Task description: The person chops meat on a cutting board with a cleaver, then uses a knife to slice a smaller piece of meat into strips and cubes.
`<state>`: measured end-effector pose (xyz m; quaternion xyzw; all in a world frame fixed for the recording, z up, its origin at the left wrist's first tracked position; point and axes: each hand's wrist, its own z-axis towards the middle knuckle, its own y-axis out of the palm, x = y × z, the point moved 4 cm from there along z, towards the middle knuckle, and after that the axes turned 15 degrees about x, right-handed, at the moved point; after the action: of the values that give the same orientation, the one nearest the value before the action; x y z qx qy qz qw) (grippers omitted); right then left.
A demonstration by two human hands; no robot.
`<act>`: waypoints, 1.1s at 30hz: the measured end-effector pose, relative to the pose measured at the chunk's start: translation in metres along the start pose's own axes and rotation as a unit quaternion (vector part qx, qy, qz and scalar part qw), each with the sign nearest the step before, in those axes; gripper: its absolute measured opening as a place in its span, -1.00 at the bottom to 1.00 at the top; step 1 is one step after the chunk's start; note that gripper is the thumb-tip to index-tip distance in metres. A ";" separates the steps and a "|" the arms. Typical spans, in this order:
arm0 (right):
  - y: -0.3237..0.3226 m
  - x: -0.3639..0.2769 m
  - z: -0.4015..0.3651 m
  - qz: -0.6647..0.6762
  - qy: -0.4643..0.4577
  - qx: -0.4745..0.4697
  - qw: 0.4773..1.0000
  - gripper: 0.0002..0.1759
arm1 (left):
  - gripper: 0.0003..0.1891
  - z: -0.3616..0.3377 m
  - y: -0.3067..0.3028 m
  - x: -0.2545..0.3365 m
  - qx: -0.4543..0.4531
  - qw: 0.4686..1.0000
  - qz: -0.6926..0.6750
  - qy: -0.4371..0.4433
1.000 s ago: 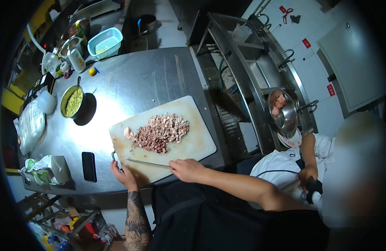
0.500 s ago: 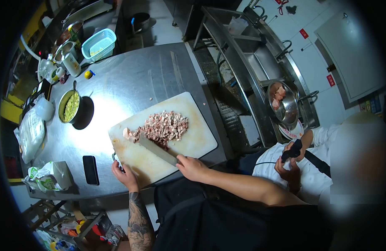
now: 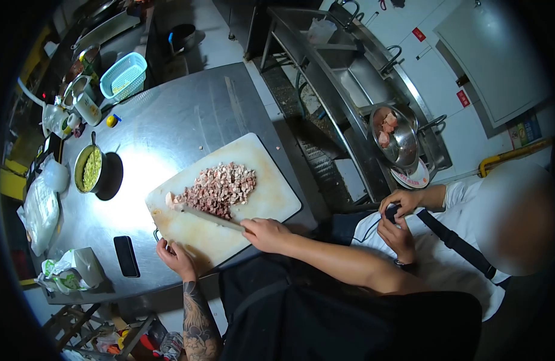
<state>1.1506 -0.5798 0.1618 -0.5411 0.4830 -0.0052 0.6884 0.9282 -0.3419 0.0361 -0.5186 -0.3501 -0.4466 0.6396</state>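
Note:
My right hand (image 3: 266,234) is closed around the handle of a kitchen knife (image 3: 212,218). The blade points left, lying along the near edge of a heap of diced meat (image 3: 220,186). Under the heap is a white cutting board (image 3: 271,207) with dark edges. A larger pale piece of meat (image 3: 171,200) sits at the heap's left end, by the knife's tip. My left hand (image 3: 177,260) is at the board's lower left edge, beside a small loop handle, its fingers curled against that edge; the fingertips are partly hidden.
On the steel table (image 3: 169,132) are a pot of chopped yellow-green food (image 3: 92,169), a phone (image 3: 126,256), plastic bags (image 3: 41,207) and a blue basket (image 3: 124,75). A steel bowl with meat chunks (image 3: 404,144) stands by the sink. Another person's hands (image 3: 401,222) hold a small black object at right.
The view has shifted slightly, moving the table contents left. The knife blade now shows narrower, along the heap's near side. The other person's hands have moved lower and left in view.

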 end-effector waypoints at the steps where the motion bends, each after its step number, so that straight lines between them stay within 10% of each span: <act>1: 0.000 0.004 -0.005 -0.002 0.000 0.000 1.000 -0.71 | -0.61 -0.001 0.000 -0.002 -0.009 1.000 -0.001 0.001; 8: 0.024 0.016 -0.030 -0.041 -0.196 -0.009 0.980 -0.59 | -0.60 0.002 -0.016 -0.019 -0.015 1.000 -0.004 0.002; 23: 0.056 0.052 -0.030 -0.036 -0.261 0.015 0.965 -0.43 | -0.64 0.075 -0.196 -0.093 -0.126 0.983 0.103 0.084; 27: 0.062 0.051 -0.033 -0.052 -0.255 0.024 0.965 -0.49 | -0.63 0.053 -0.240 -0.123 -0.144 0.979 0.093 0.113; 29: 0.082 0.060 -0.036 -0.173 -0.269 0.031 0.947 -0.55 | -0.82 -0.003 -0.214 0.018 -0.110 0.984 0.124 0.072; 31: 0.078 0.058 -0.036 -0.154 -0.267 0.039 0.950 -0.56 | -0.71 -0.029 -0.249 -0.092 -0.182 0.956 0.199 0.115; 33: 0.068 0.052 -0.035 -0.095 -0.264 0.048 0.959 -0.56 | -0.69 -0.084 -0.232 -0.027 -0.171 0.971 0.157 0.065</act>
<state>1.1197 -0.6052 0.0785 -0.5324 0.2300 0.0494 0.8131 0.7005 -0.4326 0.0752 -0.6388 -0.1407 -0.4266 0.6246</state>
